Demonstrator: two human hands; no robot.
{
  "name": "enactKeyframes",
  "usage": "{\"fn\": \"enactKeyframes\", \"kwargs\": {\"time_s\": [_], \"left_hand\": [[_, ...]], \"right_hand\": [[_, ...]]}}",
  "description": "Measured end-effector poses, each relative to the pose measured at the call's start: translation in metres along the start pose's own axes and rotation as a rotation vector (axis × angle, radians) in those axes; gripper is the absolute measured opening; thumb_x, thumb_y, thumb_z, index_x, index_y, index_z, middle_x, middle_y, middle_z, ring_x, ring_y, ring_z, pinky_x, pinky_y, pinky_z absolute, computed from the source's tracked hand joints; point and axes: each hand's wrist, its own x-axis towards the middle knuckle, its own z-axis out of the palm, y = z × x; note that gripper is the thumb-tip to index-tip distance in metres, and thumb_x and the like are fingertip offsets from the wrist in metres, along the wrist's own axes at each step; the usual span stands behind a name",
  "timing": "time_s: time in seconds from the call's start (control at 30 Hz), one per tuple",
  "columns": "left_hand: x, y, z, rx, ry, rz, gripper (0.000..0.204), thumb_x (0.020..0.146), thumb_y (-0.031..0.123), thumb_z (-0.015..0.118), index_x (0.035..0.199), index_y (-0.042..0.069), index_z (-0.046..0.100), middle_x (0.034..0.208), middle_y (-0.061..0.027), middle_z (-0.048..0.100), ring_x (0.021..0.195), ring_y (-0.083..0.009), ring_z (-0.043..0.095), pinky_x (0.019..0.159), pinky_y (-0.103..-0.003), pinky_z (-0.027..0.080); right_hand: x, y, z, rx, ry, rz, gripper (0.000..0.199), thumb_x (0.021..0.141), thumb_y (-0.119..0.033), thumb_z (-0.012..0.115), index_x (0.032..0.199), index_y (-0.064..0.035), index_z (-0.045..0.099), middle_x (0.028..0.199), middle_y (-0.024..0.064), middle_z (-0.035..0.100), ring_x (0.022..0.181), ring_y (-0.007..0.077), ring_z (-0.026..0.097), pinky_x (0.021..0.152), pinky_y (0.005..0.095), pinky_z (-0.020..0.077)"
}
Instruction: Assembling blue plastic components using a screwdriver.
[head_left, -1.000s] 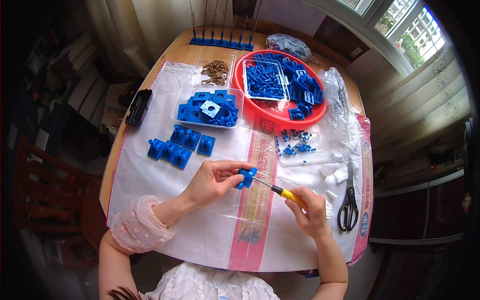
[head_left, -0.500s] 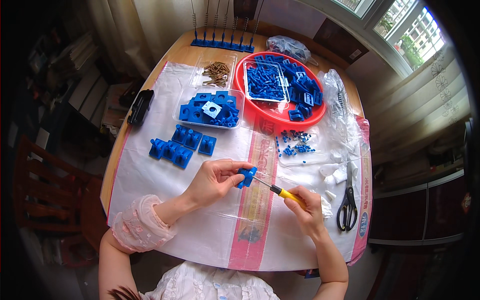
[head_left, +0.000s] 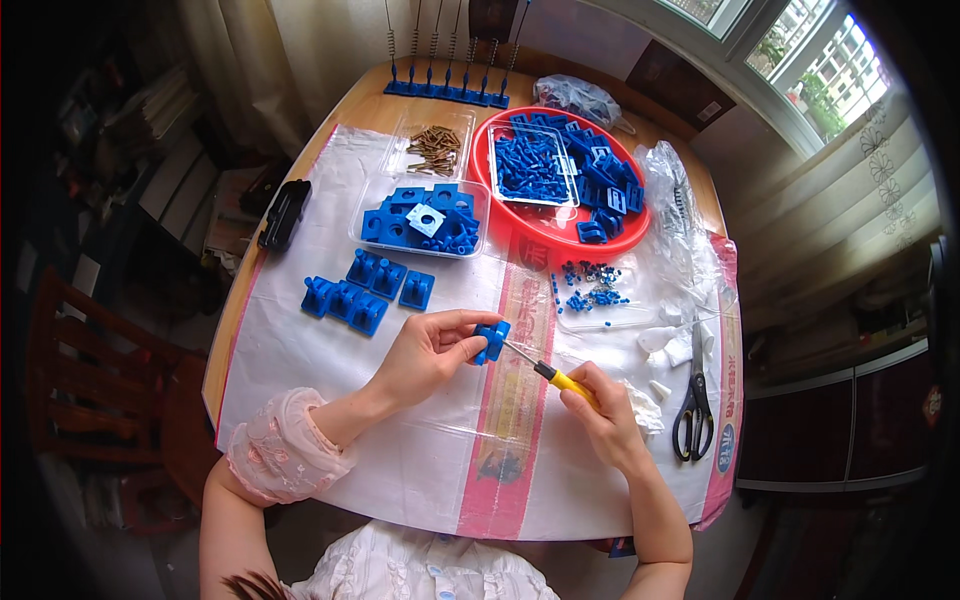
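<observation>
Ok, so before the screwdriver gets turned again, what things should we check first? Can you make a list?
1. Left hand has a firm pinch on the small blue part: ok.
2. Right hand grips the yellow-handled screwdriver: ok.
3. Screwdriver tip sits against the blue part: ok; whether it is seated in a screw head, cannot tell, too small.
4. Fingers of the left hand clear of the tip: cannot tell, they are very close.
5. Scissors lie closed on the table, apart from both hands: ok.
6. Spare pieces in reach: finished-looking blue blocks and the clear tray of brown screws are on the cloth: ok.
</observation>
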Motion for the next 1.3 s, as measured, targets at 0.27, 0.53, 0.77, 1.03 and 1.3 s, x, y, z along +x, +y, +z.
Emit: {"fn": "enactKeyframes", "kwargs": {"time_s": [0.27, 0.53, 0.77, 1.03, 1.3], "left_hand": [[-0.008, -0.004, 0.012, -0.205, 0.055, -0.027, 0.054, 0.096, 0.002, 0.065, 0.146, -0.003, 0.045, 0.096, -0.0097, 0.07, 0.092, -0.0131, 0.071, 0.082, -0.026, 0.061], [-0.026, -0.006, 0.032, -0.194, -0.158, -0.14, 0.051, 0.093, 0.002, 0.069, 0.141, -0.005, 0.052, 0.102, -0.0075, 0.069, 0.093, -0.012, 0.071, 0.078, -0.021, 0.058], [-0.028, -0.006, 0.037, -0.292, -0.217, -0.189, 0.052, 0.098, 0.0, 0.061, 0.147, -0.004, 0.043, 0.122, -0.0136, 0.068, 0.106, -0.019, 0.07, 0.092, -0.032, 0.06], [-0.029, -0.008, 0.036, -0.269, -0.302, -0.187, 0.056, 0.098, -0.005, 0.056, 0.151, -0.003, 0.038, 0.128, -0.0148, 0.065, 0.113, -0.0187, 0.066, 0.099, -0.031, 0.056], [-0.032, -0.015, 0.037, -0.153, -0.303, -0.091, 0.056, 0.096, -0.005, 0.059, 0.148, -0.004, 0.04, 0.119, -0.0155, 0.068, 0.11, -0.0182, 0.068, 0.097, -0.029, 0.057]], "right_hand": [[-0.005, -0.001, 0.011, 0.004, 0.093, -0.227, 0.023, 0.09, 0.001, 0.066, 0.103, 0.0, 0.047, 0.085, 0.0164, 0.06, 0.071, 0.0344, 0.06, 0.064, 0.0378, 0.0454], [-0.01, -0.013, 0.041, -0.327, 0.191, -0.517, 0.052, 0.074, -0.013, 0.088, 0.117, -0.0035, 0.061, 0.062, 0.0041, 0.05, 0.052, 0.018, 0.05, 0.05, 0.0335, 0.0408], [-0.012, -0.008, 0.039, -0.527, 0.18, -0.576, 0.055, 0.081, -0.013, 0.08, 0.13, 0.0015, 0.06, 0.072, 0.0053, 0.057, 0.055, 0.0204, 0.057, 0.053, 0.0342, 0.0452], [-0.012, -0.004, 0.038, -0.596, 0.134, -0.564, 0.052, 0.084, -0.012, 0.076, 0.131, 0.0027, 0.059, 0.071, 0.0066, 0.055, 0.056, 0.0214, 0.059, 0.053, 0.0355, 0.0459], [-0.011, -0.013, 0.037, -0.353, 0.17, -0.44, 0.028, 0.088, -0.01, 0.075, 0.114, -0.0021, 0.068, 0.069, 0.0096, 0.062, 0.053, 0.0243, 0.06, 0.049, 0.0366, 0.0447]]}}
